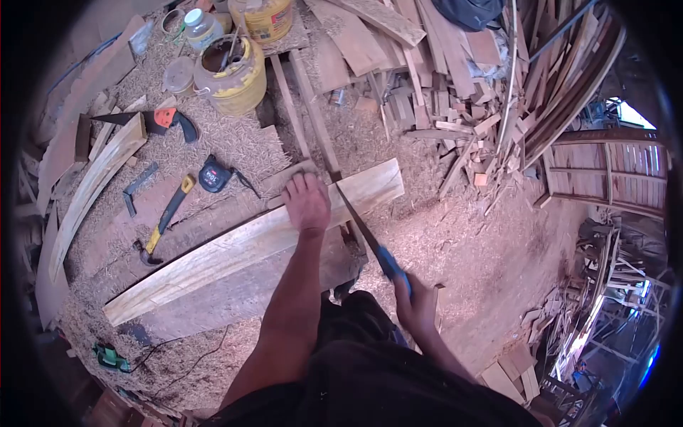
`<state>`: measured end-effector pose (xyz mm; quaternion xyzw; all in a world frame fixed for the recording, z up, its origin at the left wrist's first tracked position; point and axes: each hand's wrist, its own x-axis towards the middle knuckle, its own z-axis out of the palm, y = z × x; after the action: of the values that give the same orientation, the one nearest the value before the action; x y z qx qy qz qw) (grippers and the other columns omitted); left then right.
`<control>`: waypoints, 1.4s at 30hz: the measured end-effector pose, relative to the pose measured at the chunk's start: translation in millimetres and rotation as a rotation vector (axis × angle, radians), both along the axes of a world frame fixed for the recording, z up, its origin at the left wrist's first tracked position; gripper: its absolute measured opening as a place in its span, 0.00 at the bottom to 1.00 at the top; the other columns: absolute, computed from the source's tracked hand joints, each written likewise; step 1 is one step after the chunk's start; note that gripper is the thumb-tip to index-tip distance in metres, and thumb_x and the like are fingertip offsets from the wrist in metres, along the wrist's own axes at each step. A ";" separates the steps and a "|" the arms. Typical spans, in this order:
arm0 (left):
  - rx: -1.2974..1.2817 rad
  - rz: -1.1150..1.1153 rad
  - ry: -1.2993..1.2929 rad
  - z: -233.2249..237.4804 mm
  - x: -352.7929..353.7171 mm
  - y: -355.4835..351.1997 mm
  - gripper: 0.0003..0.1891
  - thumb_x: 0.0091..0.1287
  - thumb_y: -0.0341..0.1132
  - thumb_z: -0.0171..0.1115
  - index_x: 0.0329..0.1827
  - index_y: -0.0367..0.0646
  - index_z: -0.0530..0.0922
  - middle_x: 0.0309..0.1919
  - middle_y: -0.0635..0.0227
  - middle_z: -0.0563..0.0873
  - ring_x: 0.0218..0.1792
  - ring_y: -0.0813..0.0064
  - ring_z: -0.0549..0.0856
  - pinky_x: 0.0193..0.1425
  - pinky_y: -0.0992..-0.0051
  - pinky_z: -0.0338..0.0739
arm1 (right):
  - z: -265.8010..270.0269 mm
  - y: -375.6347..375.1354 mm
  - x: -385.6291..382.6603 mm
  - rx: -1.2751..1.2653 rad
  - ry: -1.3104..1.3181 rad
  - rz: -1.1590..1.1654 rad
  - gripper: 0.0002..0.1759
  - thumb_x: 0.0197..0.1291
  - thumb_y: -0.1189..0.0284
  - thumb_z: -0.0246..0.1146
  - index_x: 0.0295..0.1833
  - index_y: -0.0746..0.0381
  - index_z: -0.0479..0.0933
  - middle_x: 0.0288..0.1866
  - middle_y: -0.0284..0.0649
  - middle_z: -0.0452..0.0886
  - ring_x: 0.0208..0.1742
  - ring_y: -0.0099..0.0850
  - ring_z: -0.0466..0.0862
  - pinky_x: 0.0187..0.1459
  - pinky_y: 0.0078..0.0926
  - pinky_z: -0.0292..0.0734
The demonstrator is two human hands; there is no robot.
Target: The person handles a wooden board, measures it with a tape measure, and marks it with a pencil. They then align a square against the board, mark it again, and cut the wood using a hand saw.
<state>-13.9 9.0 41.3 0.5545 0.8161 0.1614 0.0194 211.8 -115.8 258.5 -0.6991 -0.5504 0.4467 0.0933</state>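
Observation:
A long, slightly curved pale plank (228, 249) lies slantwise across the workbench, its right end sticking out past the bench edge. My left hand (308, 201) presses on the plank near its right part, the fingertips over its far edge. My right hand (416, 307) is closed around the blue handle of a handsaw (366, 235). The saw blade runs from the handle up to the plank and crosses it just right of my left hand. How deep the blade sits in the wood cannot be made out.
On the bench lie a hammer (171, 213), a tape measure (215, 174), a small square (136, 188) and an orange-and-black saw (165, 119). Yellow buckets (238, 89) and a jar (202, 28) stand behind. Wood offcuts (455, 121) pile up at the back right.

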 end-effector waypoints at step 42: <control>0.068 -0.012 0.019 -3.0 -2.3 -0.9 0.15 0.81 0.45 0.57 0.54 0.43 0.81 0.52 0.57 0.82 0.57 0.53 0.80 0.64 0.52 0.72 | -8.7 -10.2 13.9 0.032 -0.053 0.048 0.25 0.83 0.56 0.62 0.66 0.67 0.85 0.46 0.59 0.92 0.51 0.52 0.95 0.50 0.45 0.87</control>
<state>-16.2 8.1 38.3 0.5613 0.8070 0.1837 -0.0061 225.7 -126.0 249.9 -0.6959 -0.5764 0.4210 0.0793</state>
